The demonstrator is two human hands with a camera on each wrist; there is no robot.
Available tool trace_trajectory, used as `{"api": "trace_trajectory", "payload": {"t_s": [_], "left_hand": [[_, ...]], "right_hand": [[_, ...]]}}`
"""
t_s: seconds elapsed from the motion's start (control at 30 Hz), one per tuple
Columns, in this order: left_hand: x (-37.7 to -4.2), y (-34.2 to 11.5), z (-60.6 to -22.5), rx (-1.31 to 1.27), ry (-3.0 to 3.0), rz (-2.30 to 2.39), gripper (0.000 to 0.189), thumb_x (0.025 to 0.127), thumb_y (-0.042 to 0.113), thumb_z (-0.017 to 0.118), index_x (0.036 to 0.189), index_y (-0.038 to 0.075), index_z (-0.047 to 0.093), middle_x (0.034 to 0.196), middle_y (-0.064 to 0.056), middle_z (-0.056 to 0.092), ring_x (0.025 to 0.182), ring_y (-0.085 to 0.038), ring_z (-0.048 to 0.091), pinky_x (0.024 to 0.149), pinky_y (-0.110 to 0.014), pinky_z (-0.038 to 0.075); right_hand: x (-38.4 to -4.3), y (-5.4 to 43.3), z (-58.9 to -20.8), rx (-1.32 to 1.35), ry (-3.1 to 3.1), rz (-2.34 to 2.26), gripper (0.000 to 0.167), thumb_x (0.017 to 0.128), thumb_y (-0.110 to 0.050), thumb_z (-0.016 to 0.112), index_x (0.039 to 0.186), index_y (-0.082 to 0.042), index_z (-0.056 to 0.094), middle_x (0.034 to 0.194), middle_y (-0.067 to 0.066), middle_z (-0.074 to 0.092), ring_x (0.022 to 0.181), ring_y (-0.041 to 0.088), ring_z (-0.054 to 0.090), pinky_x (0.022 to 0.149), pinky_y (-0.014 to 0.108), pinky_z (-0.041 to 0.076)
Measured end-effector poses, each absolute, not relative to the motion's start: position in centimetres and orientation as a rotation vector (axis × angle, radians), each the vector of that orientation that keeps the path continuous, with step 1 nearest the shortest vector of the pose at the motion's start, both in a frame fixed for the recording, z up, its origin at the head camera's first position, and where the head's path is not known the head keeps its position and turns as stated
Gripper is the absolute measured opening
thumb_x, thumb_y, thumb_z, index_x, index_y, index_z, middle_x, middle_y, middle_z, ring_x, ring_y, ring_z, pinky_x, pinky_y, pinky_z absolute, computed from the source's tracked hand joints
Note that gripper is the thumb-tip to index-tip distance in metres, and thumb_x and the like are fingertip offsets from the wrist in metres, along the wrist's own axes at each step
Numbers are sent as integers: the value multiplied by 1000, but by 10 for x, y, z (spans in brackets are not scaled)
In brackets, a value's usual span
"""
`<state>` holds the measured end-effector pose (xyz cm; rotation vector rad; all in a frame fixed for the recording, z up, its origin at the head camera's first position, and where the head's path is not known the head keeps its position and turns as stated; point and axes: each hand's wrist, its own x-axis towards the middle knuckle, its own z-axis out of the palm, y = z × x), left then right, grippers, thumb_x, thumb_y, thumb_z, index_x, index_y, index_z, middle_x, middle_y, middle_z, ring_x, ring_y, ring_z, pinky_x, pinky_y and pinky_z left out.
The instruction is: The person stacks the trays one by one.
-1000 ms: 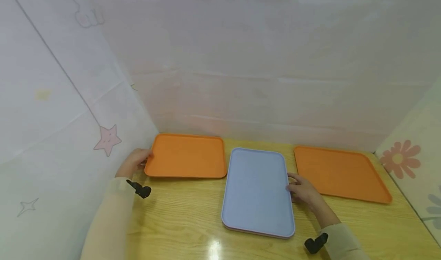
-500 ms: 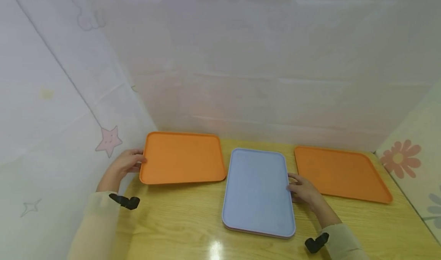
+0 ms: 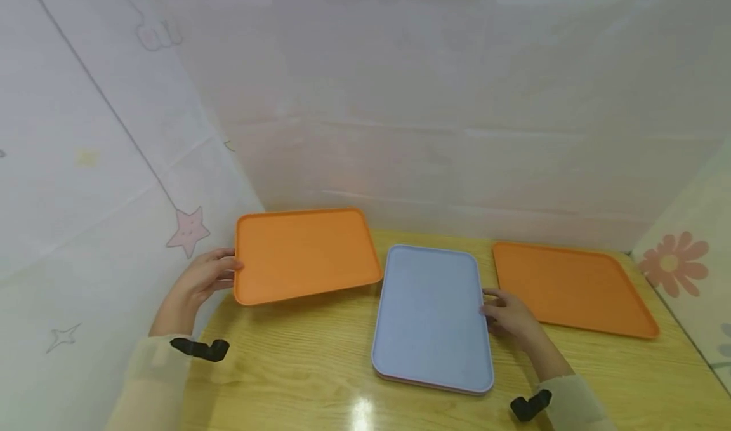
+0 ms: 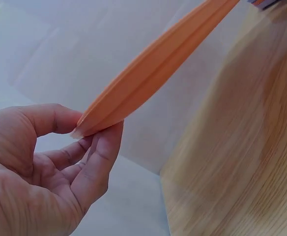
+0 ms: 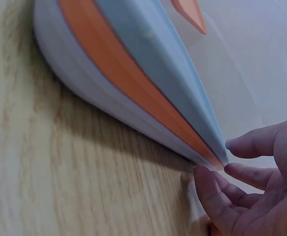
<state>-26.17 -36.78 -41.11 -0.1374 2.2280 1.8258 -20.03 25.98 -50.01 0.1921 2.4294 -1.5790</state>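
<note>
My left hand pinches the left short edge of an orange tray. In the left wrist view the thumb lies over the rim of this tray and the fingers bend beneath it. The tray is tilted and raised off the table, its far right corner close to the stack. My right hand holds the right long edge of a stack of trays. A blue tray lies on top; the right wrist view shows an orange tray under it and a pale lavender tray at the bottom.
Another orange tray lies flat on the wooden table at the right, close behind my right hand. White sheet walls close off the back and both sides. A black wrist camera sits on each sleeve.
My left hand has moved left and drawn the orange tray up off the table. The tray now tilts, its right side higher in view. My right hand stays on the stack.
</note>
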Motion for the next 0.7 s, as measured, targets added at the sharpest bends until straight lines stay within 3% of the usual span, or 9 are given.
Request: {"api": "trace_trajectory", "payload": {"t_s": [0.27,0.47,0.7], "left_hand": [[-252,-352,-408,-69,2131,1982,67,102,7,59,154,-9,20,94,7,73,84,-12,73,75,-29,61],[-247,-328,-407,6,2100,2028,71,101,6,61,156,-5,19,99,5,73,87,-15,73,76,-32,61],[-244,-289,-413,63,2035,2091,68,99,2,61,154,-1,22,100,1,73,87,-17,73,77,-34,61]], "right_hand": [[-189,249,-483,85,2771,-1379,46,99,-13,60,141,4,51,120,24,62,99,29,66,71,32,59],[-179,228,-473,10,2846,-1368,42,97,-12,65,137,-2,58,114,15,68,93,23,66,66,26,56],[-176,197,-470,-43,2549,-1723,42,97,-5,64,138,2,56,115,21,65,94,29,69,73,33,61]]}}
